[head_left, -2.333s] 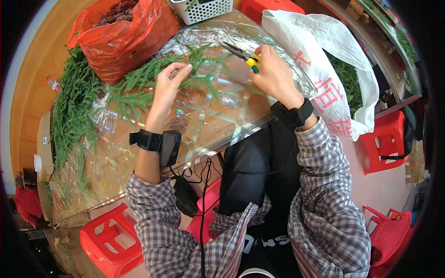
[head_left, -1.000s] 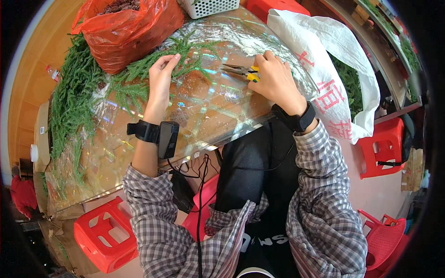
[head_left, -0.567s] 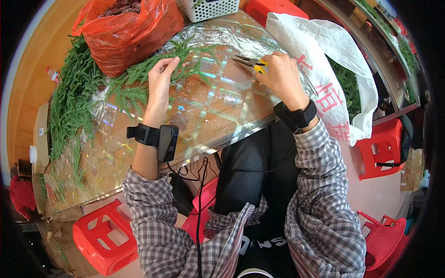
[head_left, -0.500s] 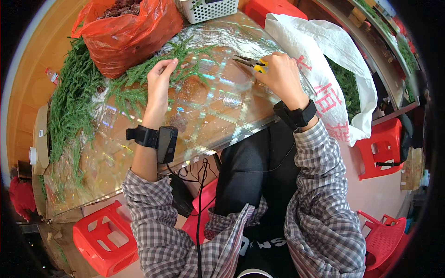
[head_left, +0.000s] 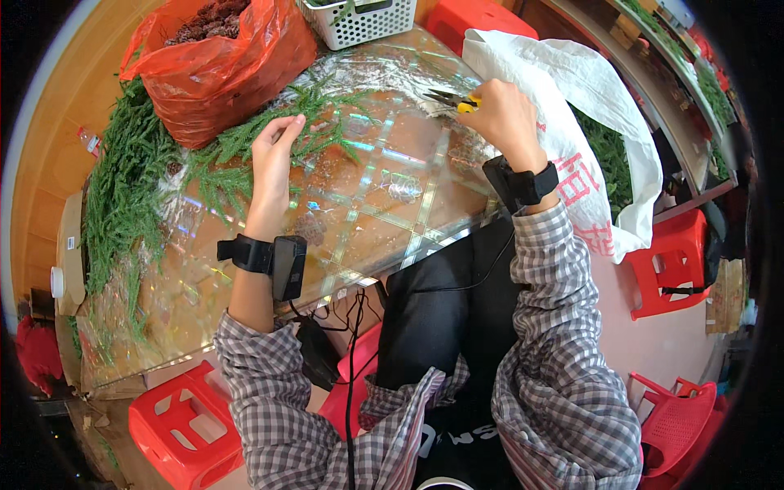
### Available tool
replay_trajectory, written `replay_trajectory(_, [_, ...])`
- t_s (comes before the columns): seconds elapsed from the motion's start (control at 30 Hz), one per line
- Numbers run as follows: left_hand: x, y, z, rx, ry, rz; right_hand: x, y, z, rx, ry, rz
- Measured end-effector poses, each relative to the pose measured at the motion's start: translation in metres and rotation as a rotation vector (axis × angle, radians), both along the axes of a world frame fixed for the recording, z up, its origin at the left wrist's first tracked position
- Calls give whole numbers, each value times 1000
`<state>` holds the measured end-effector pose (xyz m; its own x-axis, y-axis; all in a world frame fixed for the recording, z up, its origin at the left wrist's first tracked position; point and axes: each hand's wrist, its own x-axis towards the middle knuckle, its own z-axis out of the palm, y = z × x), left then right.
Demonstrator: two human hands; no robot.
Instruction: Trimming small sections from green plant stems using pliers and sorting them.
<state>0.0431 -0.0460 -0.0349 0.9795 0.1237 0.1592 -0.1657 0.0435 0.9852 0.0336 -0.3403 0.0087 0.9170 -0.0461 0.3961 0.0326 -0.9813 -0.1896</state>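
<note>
My right hand [head_left: 508, 118] is closed round the yellow handles of a pair of pliers [head_left: 447, 99], whose dark jaws point left over the table. My left hand [head_left: 275, 151] is raised above the table edge of some green artificial pine sprigs [head_left: 314, 102]. Its thumb and fingers are pinched together, and anything between them is too small to make out. Below and behind that hand, the sprigs lie spread across the clear table cover. A larger heap of green pine garland [head_left: 122, 180] covers the table's left side.
A red plastic bag [head_left: 220, 82] of pine cones [head_left: 214, 20] stands at the far left, with a white perforated basket [head_left: 371, 24] beside it. At the right, a white woven sack [head_left: 563, 90] holds more greenery [head_left: 604, 151]. Red stools [head_left: 184, 420] stand around the table [head_left: 384, 196].
Both hands have shifted slightly: the left a little left and down, the right slightly toward the sack. The pliers moved right and up with the right hand, still held.
</note>
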Motion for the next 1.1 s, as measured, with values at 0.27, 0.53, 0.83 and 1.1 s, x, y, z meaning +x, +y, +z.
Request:
replay_trajectory(0.27, [-3, -3, 1, 28, 17, 6, 5, -4, -5, 11, 25, -4])
replay_trajectory(0.53, [-5, -3, 3, 8, 47, 8, 5, -8, -4, 2, 19, 26])
replay_trajectory(0.83, [-4, 1, 2, -2, 35, 7, -3, -11, 2, 98, -22, 33])
replay_trajectory(1.1, [-4, 1, 0, 20, 27, 10, -3, -10, 2, 123, -71, -24])
